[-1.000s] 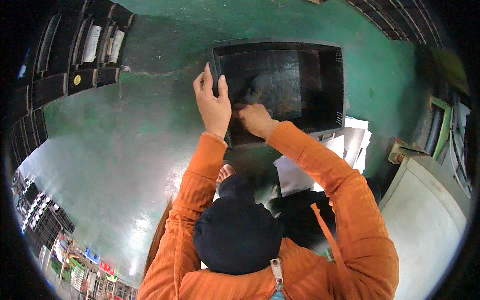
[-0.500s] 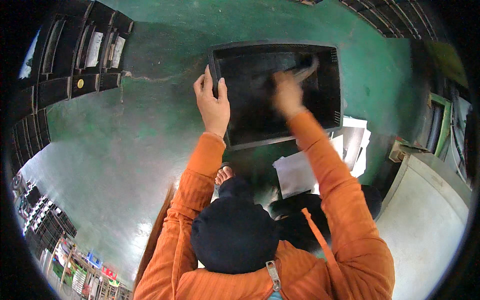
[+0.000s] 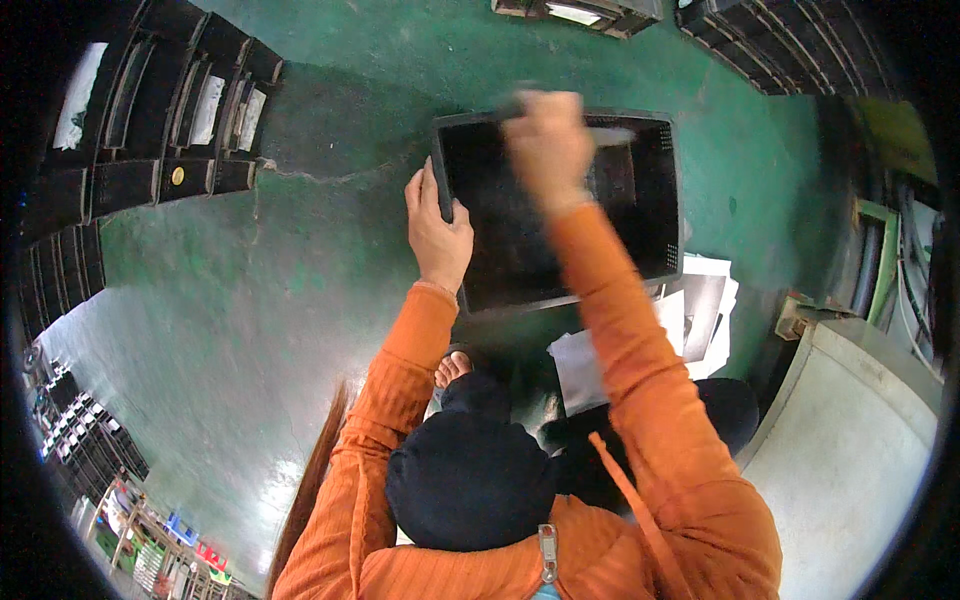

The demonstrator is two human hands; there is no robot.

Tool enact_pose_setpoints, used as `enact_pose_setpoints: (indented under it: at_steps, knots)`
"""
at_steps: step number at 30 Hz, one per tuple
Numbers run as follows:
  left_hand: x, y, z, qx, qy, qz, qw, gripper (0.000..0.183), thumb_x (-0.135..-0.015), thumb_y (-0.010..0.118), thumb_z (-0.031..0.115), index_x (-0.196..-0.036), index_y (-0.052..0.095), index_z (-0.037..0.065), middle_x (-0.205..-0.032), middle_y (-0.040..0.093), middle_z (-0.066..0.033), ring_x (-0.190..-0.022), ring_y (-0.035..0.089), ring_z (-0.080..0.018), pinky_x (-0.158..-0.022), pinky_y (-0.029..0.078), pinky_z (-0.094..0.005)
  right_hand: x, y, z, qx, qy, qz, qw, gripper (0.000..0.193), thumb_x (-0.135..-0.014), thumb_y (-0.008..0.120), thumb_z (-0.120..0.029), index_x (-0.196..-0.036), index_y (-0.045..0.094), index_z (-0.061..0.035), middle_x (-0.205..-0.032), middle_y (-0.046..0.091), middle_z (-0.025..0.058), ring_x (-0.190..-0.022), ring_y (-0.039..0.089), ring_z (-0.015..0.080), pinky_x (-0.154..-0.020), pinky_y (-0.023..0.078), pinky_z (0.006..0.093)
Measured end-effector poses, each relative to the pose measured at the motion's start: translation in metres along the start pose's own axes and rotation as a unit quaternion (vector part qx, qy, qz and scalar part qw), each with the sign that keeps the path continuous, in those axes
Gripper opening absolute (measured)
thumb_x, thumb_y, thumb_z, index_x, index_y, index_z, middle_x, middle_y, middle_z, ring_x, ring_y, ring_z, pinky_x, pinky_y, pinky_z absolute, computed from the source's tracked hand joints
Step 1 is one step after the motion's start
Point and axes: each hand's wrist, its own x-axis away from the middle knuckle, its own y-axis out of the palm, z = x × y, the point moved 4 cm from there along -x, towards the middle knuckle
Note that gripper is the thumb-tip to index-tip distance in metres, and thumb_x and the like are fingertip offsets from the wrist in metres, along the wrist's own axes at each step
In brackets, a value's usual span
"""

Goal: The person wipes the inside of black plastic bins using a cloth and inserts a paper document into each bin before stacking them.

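Observation:
A shallow black plastic crate (image 3: 560, 292) with small perforations at its corners lies in front of me. My left hand (image 3: 440, 240) grips its left wall, thumb on the inner side and fingers outside. Over the crate's far left part, my right hand (image 3: 550, 145) is closed and partly smeared by motion. A long pale streak (image 3: 612, 135) shows right of that hand and a dark blur by its fingertips; what it holds I cannot make out.
White sheets of paper (image 3: 580, 365) lie near the crate's near right corner. Stacked black crates (image 3: 120, 190) stand at the left, with more (image 3: 790, 45) at far right. A pale cabinet (image 3: 850, 420) is close on my right. The floor (image 3: 240, 300) is green.
My right hand has moved away from me and slightly left, from inside the crate toward its far rim. My left hand keeps its grip on the wall. The view has shifted a little.

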Motion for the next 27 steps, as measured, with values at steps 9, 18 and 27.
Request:
enact_pose_setpoints:
  at_steps: [9,18,27]
  knots:
    - [-0.002,0.003,0.000,0.005,-0.018,0.003,1.000,0.056,-0.074,0.058,0.002,-0.128,0.044,0.005,-0.116,0.045,-0.0171,-0.108,0.047,-0.0352,-0.094,0.039,-0.0375,-0.011,-0.006,0.016,0.011,-0.069,-0.165,0.984,0.029,-0.075,0.059,-0.021,-0.103,0.055,-0.0179,-0.094,0.052,0.0071,-0.076,0.060,0.0284,-0.058,0.051,0.0398]
    - [-0.003,0.008,-0.005,-0.011,-0.007,0.001,1.000,0.057,-0.074,0.059,0.005,-0.129,0.045,0.005,-0.117,0.044,-0.0172,-0.110,0.046,-0.0325,-0.094,0.037,-0.0367,-0.025,-0.097,0.194,0.127,0.072,-0.190,0.971,0.031,-0.080,0.054,-0.025,-0.109,0.059,-0.0170,-0.097,0.056,0.0115,-0.089,0.057,0.0322,-0.077,0.047,0.0403]
    - [0.002,0.005,-0.022,0.027,-0.043,0.007,0.999,0.058,-0.075,0.063,0.009,-0.130,0.046,0.011,-0.118,0.046,-0.0154,-0.106,0.051,-0.0264,-0.088,0.042,-0.0328,0.163,-0.174,0.190,-0.020,0.088,-0.186,0.978,0.040,-0.073,0.060,-0.010,-0.112,0.058,-0.0093,-0.087,0.056,0.0146,-0.077,0.058,0.0327,-0.070,0.048,0.0386]
